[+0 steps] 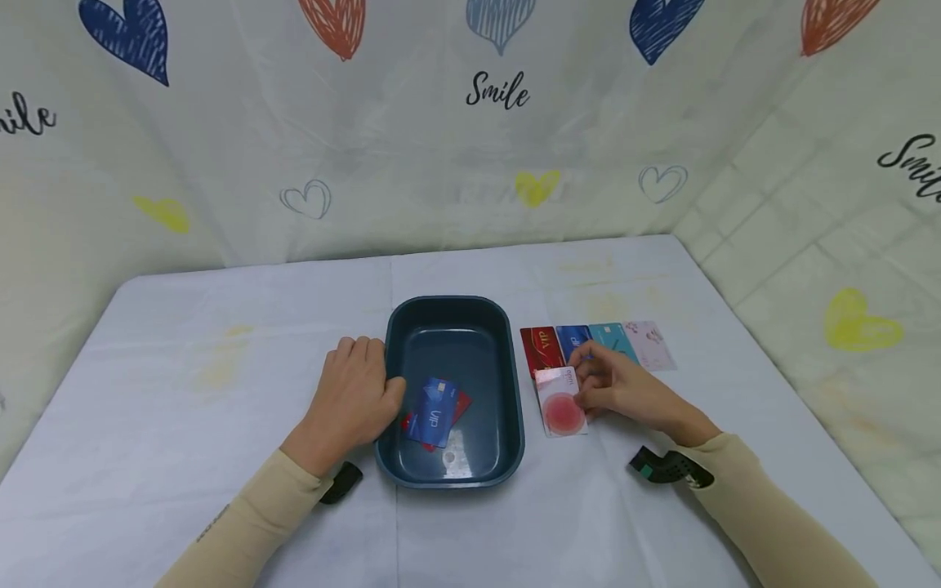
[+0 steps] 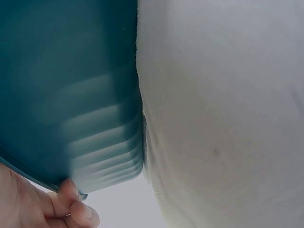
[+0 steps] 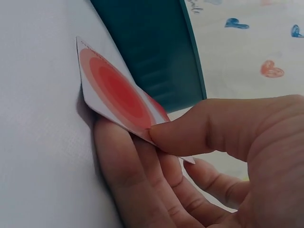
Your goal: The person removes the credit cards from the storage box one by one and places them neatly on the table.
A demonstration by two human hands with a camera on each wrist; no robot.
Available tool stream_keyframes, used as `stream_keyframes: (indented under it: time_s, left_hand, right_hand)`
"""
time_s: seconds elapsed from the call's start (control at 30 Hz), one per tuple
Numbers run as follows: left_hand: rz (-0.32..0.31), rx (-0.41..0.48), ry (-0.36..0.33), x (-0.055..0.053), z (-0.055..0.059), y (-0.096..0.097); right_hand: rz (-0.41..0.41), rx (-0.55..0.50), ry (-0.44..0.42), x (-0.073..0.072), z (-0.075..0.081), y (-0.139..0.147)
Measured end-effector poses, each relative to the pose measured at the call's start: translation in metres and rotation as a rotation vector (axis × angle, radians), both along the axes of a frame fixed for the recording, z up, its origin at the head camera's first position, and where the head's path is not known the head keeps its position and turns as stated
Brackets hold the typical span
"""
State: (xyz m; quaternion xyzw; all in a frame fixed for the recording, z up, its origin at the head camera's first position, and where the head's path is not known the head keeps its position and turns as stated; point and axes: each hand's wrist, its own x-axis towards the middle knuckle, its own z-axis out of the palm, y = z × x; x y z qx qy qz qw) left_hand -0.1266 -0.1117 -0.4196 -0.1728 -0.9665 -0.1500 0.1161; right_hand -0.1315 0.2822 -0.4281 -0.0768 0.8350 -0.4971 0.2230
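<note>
Beige fabric covered the left forearm, the sleeve [image 1: 257, 514] ending short of the left hand [image 1: 355, 398], which was at the left side of a dark teal tray [image 1: 515, 392]. If that hand pulled or leaned too hard, the tray could have tipped or slid on the white cloth [image 1: 279, 318]. Its grip was closed on the rim, fingers bent at the edge and thumb across it.

Inside the tray, toward the near end, a blue card [image 1: 434, 411] lay over a red card [image 1: 462, 405] that showed on either side; both looked loose, so a jolt would probably have shifted them.

Just right of the tray and outside it, a white card with pink circles [image 1: 562, 402] was tilted, shadow beneath it. Thin and smooth, it might have slipped or flexed free had the pinch slackened, or nudged the red VIP card [image 1: 541, 347] behind its top edge. The right hand [image 1: 626, 392] held it in a narrow pinch, thumb at the printed face and fingers beneath, only the card between them. Past the red one, the row ran on with a second blue card [image 1: 573, 336], a teal card [image 1: 616, 336] and a pale flowered card [image 1: 650, 345].
</note>
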Motion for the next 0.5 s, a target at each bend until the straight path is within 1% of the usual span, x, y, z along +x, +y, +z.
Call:
stream_keyframes:
  time_s: [0.2,0.5]
  left_hand:
    - [0.0,0.005,-0.003,-0.0001,0.0009,-0.0004]
    - [0.004,0.002,-0.014,0.0004,0.001,0.0]
  right_hand:
    - [0.009,0.006,-0.014,0.0011,0.005,0.0011]
    - [0.023,-0.008,-0.034,0.0028,0.006,0.0028]
